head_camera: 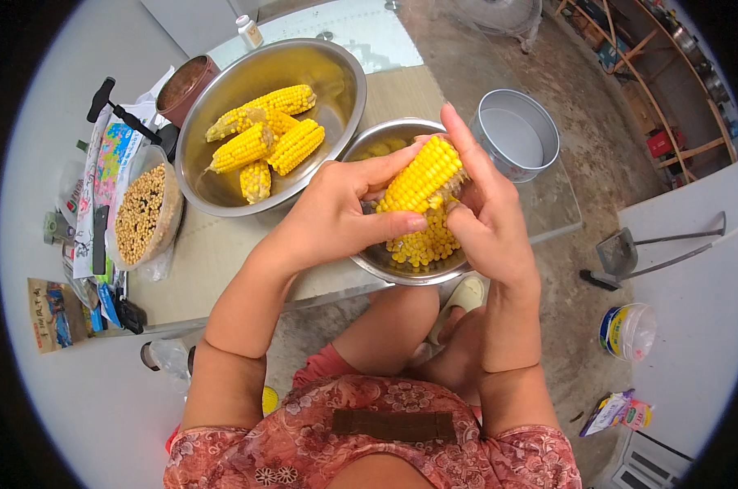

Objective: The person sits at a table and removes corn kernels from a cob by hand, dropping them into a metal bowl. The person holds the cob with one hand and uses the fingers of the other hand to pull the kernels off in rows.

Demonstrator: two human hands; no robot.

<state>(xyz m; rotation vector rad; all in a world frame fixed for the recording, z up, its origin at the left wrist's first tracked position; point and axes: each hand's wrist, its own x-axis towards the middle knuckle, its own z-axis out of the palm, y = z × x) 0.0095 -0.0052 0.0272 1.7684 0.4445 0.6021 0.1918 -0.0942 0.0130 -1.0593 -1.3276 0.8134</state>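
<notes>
Between my hands, above a small steel bowl [369, 260], a yellow corn cob [419, 174] is held tilted. My left hand [350, 205] grips its left side, the thumb across the lower end. My right hand [488, 205] takes the right end, its thumb bent at the edge where some kernels are off. Loose corn kernels [427, 241] are heaped in the bowl below. To the left, a large steel basin [332, 67] holds several more cobs [243, 148]. The cob's far side is hidden by my fingers.
A round metal tin [519, 131] stands right of the bowl near the glass table edge [555, 235]. On the left are a plastic tub of soybeans [139, 214], a brown pot [188, 85] and packets. A white bottle [248, 32] is behind the basin.
</notes>
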